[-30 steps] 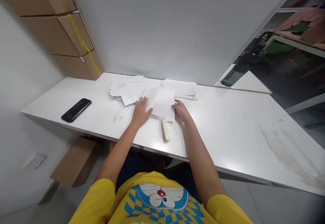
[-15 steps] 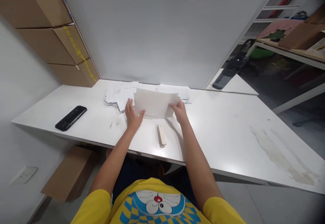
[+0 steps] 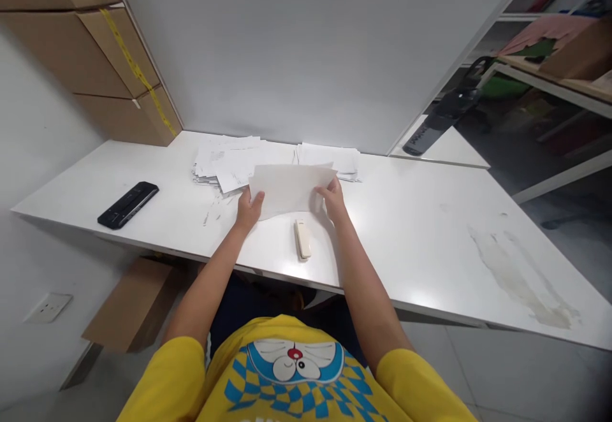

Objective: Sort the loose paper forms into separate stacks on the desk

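Note:
Between my two hands, white paper sheets (image 3: 291,187) are held up, tilted above the table, with edges that do not quite line up. My left hand (image 3: 249,208) grips their left edge, thumb on the near face and fingers hidden behind. At the right edge, my right hand (image 3: 331,197) pinches them between thumb and fingers. A cream stapler (image 3: 303,239) lies on the table just below the sheets, touched by neither hand. Behind the sheets are a messy paper stack (image 3: 234,162) on the left and a neater paper stack (image 3: 335,157) on the right.
A black phone (image 3: 128,205) lies on the left of the white table (image 3: 406,231). Cardboard boxes (image 3: 115,58) are stacked at the back left, beside a whiteboard (image 3: 306,46). A dark bottle (image 3: 440,122) is at the back right. Another box (image 3: 129,304) sits below the table.
My left hand has closed on the sheets' left edge; before, its fingers were spread beside it. My right hand keeps its pinch. The camera view has shifted slightly.

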The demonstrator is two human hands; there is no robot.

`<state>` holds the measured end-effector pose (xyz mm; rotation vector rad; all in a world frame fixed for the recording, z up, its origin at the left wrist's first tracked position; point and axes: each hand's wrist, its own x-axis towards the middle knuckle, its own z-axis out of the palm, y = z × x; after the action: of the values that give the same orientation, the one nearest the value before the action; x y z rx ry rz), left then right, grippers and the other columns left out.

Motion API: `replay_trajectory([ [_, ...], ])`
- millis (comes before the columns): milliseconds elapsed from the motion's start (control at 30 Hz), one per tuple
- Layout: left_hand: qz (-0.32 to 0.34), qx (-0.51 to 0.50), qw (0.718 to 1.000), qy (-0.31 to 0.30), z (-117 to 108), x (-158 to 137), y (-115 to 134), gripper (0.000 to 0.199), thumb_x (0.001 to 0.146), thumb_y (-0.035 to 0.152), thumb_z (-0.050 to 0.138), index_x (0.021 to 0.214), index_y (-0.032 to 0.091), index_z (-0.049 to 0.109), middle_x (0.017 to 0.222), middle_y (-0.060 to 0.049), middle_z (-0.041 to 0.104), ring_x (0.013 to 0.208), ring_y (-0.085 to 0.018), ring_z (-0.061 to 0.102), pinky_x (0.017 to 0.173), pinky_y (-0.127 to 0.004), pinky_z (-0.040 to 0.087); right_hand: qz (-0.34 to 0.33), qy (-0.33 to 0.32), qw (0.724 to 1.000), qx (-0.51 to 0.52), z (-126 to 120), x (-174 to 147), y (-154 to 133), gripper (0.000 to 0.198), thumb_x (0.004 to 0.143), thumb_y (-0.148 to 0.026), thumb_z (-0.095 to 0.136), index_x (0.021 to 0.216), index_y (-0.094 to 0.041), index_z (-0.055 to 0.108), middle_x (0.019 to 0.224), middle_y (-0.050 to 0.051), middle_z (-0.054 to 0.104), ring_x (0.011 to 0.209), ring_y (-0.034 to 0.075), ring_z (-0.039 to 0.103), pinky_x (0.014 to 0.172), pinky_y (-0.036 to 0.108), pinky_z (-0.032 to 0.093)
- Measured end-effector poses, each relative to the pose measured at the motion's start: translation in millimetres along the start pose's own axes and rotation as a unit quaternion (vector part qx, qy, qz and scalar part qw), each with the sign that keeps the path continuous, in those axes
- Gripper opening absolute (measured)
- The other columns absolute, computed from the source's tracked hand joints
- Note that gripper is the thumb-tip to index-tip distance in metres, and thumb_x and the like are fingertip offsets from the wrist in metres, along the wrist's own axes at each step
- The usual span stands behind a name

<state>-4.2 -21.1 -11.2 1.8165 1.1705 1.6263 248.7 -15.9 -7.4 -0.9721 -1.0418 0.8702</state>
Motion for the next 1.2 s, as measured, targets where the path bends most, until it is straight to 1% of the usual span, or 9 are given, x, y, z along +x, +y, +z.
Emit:
replay_trajectory([
  [100,0.016,0.019,1.000,0.016,-4,-3,2,0.058,0.092,0.075,0.040,0.090,0.021,0.061,0.079,-0.005,0.065,0.082,-0.022,0.067,0.081,-0.037,0.056,-0.033,0.017,0.999,-0.009,1,-2,-2,0.028,0.065,-0.029,0.062,0.090,-0.027,0.049,0.092,0.000,0.062,0.096,0.022,0.058,0.089,0.036,0.048],
  [267,0.029,0.023,0.999,0.018,-4,-5,2,0.055,0.096,0.070,0.038,0.112,0.021,0.058,0.101,-0.008,0.067,0.095,-0.022,0.065,0.089,-0.037,0.052,-0.038,-0.012,0.999,-0.008,4,-6,-4,0.030,0.064,-0.023,0.062,0.090,-0.027,0.046,0.087,-0.001,0.059,0.085,0.018,0.056,0.080,0.033,0.047],
  [367,0.012,0.019,1.000,-0.009,-2,-3,2,0.054,0.095,0.070,0.041,0.117,0.022,0.054,0.106,-0.008,0.066,0.099,-0.022,0.064,0.091,-0.036,0.050,-0.041,-0.013,0.999,-0.013,6,-5,-3,0.029,0.068,-0.024,0.060,0.094,-0.027,0.047,0.088,-0.001,0.060,0.088,0.019,0.058,0.085,0.034,0.047],
  [433,-0.013,0.018,1.000,-0.006,-1,-1,2,0.055,0.093,0.072,0.042,0.115,0.023,0.054,0.102,-0.007,0.064,0.095,-0.022,0.064,0.087,-0.035,0.050,-0.039,-0.003,0.999,-0.027,5,-3,-1,0.026,0.070,-0.027,0.060,0.094,-0.027,0.049,0.091,-0.001,0.060,0.092,0.019,0.058,0.088,0.035,0.046],
  [600,-0.053,0.014,0.998,0.030,-1,4,-3,0.052,0.092,0.073,0.044,0.091,0.022,0.052,0.078,0.000,0.054,0.077,-0.017,0.057,0.077,-0.030,0.048,-0.023,0.007,0.999,-0.041,3,1,4,0.017,0.074,-0.035,0.062,0.085,-0.025,0.052,0.087,0.000,0.059,0.088,0.019,0.056,0.087,0.034,0.044],
  [800,-0.048,-0.014,0.999,-0.002,1,4,1,0.053,0.089,0.074,0.048,0.102,0.022,0.054,0.085,-0.002,0.059,0.080,-0.018,0.059,0.076,-0.030,0.049,0.006,-0.003,0.999,-0.042,6,-1,1,0.019,0.069,-0.034,0.063,0.080,-0.026,0.051,0.079,-0.002,0.058,0.081,0.019,0.054,0.077,0.032,0.045],
  [933,-0.036,0.007,0.998,0.049,1,1,5,0.053,0.088,0.074,0.051,0.096,0.022,0.056,0.075,0.001,0.053,0.072,-0.017,0.056,0.072,-0.030,0.048,0.023,0.014,0.998,-0.049,2,-5,1,0.016,0.070,-0.033,0.059,0.081,-0.025,0.051,0.075,-0.003,0.055,0.077,0.017,0.052,0.073,0.030,0.044],
  [1067,-0.009,-0.013,0.997,0.071,0,1,7,0.056,0.088,0.075,0.050,0.099,0.021,0.060,0.085,-0.003,0.061,0.082,-0.018,0.061,0.077,-0.030,0.050,0.057,0.033,0.996,-0.064,-3,-6,4,0.015,0.066,-0.028,0.061,0.077,-0.024,0.051,0.069,-0.004,0.054,0.067,0.016,0.050,0.064,0.028,0.041],
  [1200,0.012,-0.027,0.995,0.092,0,4,15,0.056,0.090,0.074,0.047,0.095,0.020,0.062,0.081,-0.003,0.062,0.076,-0.018,0.061,0.071,-0.030,0.050,0.040,0.092,0.994,-0.051,-14,-25,-5,0.021,0.072,-0.034,0.061,0.090,-0.025,0.053,0.078,-0.003,0.058,0.072,0.015,0.054,0.068,0.028,0.044],
])
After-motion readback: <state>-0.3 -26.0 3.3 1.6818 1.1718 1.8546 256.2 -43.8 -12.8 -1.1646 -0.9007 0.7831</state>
